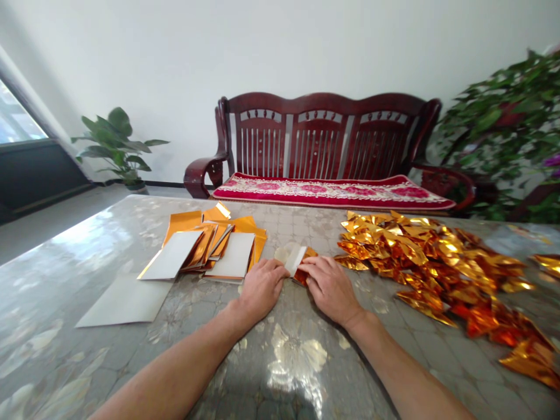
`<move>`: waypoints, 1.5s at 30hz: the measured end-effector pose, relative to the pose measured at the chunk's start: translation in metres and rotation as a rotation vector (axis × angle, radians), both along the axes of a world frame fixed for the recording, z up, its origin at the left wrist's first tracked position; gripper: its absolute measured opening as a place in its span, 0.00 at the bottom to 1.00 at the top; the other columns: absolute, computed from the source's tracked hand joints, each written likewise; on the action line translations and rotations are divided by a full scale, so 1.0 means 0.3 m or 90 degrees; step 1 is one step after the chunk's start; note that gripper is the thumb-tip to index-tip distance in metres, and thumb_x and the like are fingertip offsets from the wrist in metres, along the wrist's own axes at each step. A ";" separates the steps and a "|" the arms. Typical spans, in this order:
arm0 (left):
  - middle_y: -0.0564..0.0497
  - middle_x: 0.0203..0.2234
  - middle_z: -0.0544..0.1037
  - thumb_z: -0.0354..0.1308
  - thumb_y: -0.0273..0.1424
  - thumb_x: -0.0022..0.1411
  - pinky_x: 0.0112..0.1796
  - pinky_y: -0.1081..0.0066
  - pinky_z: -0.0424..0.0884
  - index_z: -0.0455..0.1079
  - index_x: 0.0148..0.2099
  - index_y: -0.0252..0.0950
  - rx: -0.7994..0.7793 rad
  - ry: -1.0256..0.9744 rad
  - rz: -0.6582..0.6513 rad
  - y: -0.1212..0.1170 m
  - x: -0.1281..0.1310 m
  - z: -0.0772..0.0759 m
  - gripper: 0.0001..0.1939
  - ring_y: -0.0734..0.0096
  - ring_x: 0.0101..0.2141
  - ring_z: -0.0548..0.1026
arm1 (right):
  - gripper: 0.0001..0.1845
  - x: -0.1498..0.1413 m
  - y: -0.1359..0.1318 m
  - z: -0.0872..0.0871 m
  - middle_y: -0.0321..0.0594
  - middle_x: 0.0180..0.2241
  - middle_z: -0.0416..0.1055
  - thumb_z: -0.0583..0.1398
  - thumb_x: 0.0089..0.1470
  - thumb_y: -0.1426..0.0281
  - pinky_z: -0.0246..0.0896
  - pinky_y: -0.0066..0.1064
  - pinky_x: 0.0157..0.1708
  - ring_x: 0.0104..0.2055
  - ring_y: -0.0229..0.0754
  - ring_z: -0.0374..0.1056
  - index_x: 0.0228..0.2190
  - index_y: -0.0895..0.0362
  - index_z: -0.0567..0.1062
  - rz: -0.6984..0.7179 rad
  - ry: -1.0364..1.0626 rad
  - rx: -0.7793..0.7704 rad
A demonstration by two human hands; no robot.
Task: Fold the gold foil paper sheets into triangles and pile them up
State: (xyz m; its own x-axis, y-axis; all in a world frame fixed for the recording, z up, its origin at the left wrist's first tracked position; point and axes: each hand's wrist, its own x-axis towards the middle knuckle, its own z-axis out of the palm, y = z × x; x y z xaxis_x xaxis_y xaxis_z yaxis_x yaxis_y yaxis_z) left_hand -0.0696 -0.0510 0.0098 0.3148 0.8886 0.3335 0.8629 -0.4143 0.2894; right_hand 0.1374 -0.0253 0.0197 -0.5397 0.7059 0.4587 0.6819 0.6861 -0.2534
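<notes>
My left hand (261,287) and my right hand (329,288) rest on the glossy table (289,361), both closed around a small piece of gold foil paper (294,258) that shows its white back. The paper is partly folded between my fingertips. To the left lies a loose stack of flat gold foil sheets (210,245), some turned white side up. A big heap of folded gold foil pieces (441,268) is spread out to the right of my right hand.
A single white sheet (125,300) lies apart at the left. Behind the table stands a dark wooden bench (324,140) with a red cushion. Potted plants stand at the back left (116,143) and right (503,128).
</notes>
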 end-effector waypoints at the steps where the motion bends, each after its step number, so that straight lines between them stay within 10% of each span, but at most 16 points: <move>1: 0.51 0.45 0.76 0.52 0.25 0.65 0.49 0.65 0.68 0.75 0.44 0.42 0.012 0.019 0.000 -0.003 0.002 0.001 0.12 0.64 0.45 0.71 | 0.21 0.000 0.004 -0.001 0.40 0.51 0.72 0.56 0.55 0.78 0.55 0.43 0.56 0.54 0.48 0.61 0.49 0.51 0.74 0.005 -0.004 0.009; 14: 0.48 0.43 0.77 0.48 0.29 0.69 0.46 0.62 0.67 0.70 0.47 0.39 0.016 0.138 -0.112 -0.015 0.065 0.042 0.11 0.62 0.43 0.71 | 0.38 0.007 0.070 -0.057 0.44 0.59 0.61 0.49 0.44 0.85 0.53 0.44 0.63 0.61 0.45 0.57 0.57 0.53 0.67 0.046 0.061 -0.024; 32: 0.47 0.43 0.75 0.52 0.31 0.66 0.48 0.60 0.65 0.68 0.48 0.38 0.018 0.111 -0.039 0.016 0.089 0.039 0.09 0.58 0.47 0.69 | 0.36 -0.021 0.058 -0.077 0.43 0.47 0.68 0.46 0.40 0.86 0.71 0.36 0.46 0.42 0.39 0.70 0.49 0.54 0.72 0.034 0.291 -0.144; 40: 0.49 0.41 0.78 0.51 0.24 0.65 0.49 0.62 0.64 0.72 0.47 0.41 0.007 0.084 -0.097 0.045 0.046 0.034 0.12 0.62 0.48 0.70 | 0.35 0.022 0.088 -0.021 0.45 0.58 0.64 0.49 0.46 0.87 0.52 0.46 0.62 0.62 0.46 0.56 0.53 0.54 0.72 0.009 0.054 0.045; 45: 0.49 0.36 0.79 0.52 0.23 0.64 0.47 0.64 0.65 0.75 0.42 0.41 0.004 0.081 -0.114 0.061 0.010 0.039 0.12 0.63 0.44 0.72 | 0.15 0.031 0.083 -0.003 0.40 0.49 0.74 0.58 0.54 0.78 0.52 0.48 0.59 0.60 0.49 0.59 0.39 0.51 0.79 0.051 -0.028 0.065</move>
